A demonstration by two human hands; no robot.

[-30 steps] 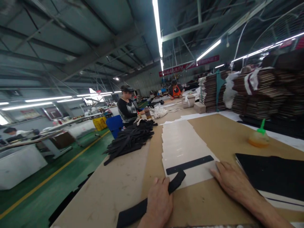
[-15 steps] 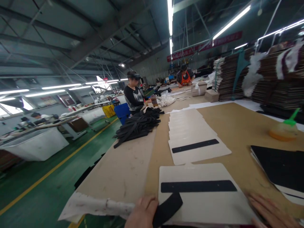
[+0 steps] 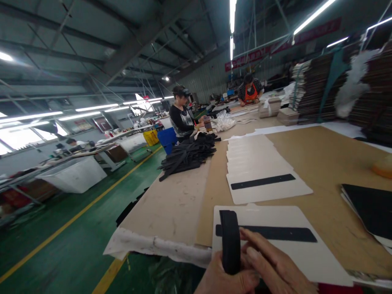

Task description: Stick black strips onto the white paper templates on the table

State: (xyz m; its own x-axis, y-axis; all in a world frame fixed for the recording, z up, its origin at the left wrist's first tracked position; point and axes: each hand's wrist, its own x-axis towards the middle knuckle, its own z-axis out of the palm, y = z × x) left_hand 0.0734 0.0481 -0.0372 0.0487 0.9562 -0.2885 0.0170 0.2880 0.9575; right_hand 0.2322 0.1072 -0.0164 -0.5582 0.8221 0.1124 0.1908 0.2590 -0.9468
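Note:
A black strip [image 3: 230,241], bent over into a curve, stands up from my left hand [image 3: 223,277], whose thumb and fingers are closed on its lower part. From the right, my right hand [image 3: 272,261] meets the strip with its fingertips at the edge; its thumb is hidden. Beneath both hands lies a cream panel [image 3: 318,265] with a flat dark band [image 3: 281,233] across it. Part of the band is covered by the upright strip. Farther up the table is a fanned row of similar cream panels [image 3: 254,155], the nearest bearing a dark band [image 3: 263,181].
A heap of black strips [image 3: 190,155] lies at the table's left edge. Black panels [image 3: 367,208] are at the right, near an orange-bottomed container [image 3: 382,167]. Tall stacks of sheets [image 3: 312,90] stand behind. Two people [image 3: 182,116] work farther along the table.
My left hand has raised the black strip and moved right over the panel. My right hand has come from the panel's right edge to the strip. The view has turned left.

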